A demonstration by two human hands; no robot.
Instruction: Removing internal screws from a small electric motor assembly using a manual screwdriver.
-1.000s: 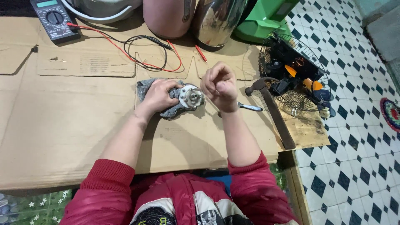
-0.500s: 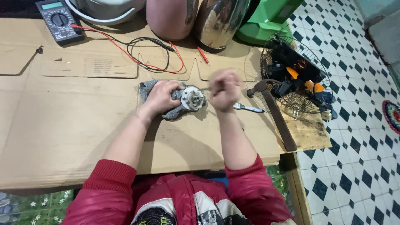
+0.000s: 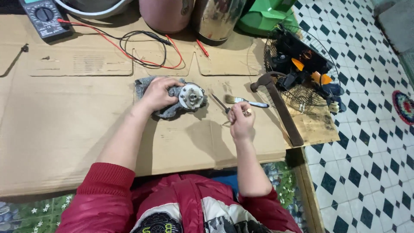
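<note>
A small round metal motor (image 3: pixel 191 96) lies on a grey cloth (image 3: pixel 146 86) on the cardboard sheet (image 3: pixel 64 129). My left hand (image 3: pixel 157 92) presses on the cloth and grips the motor's left side. To the right of the motor and apart from it, my right hand (image 3: pixel 240 120) is closed around a thin dark screwdriver (image 3: pixel 219 102) whose shaft points up-left. A small shiny bit shows at my right fingertips; what it is cannot be made out.
A small brush (image 3: pixel 248 102) and a hammer (image 3: pixel 280 108) lie right of my hand. A wire fan guard (image 3: pixel 276 56) holds tools. At the back are a multimeter (image 3: pixel 43 17) with red and black leads (image 3: pixel 138 43), a pink vessel (image 3: pixel 166 15) and a steel kettle (image 3: pixel 213 19). The table edge (image 3: pixel 310 190) drops to tiled floor.
My right hand has come away from the motor, moving down and to the right with the screwdriver. My left hand stays on the cloth and motor.
</note>
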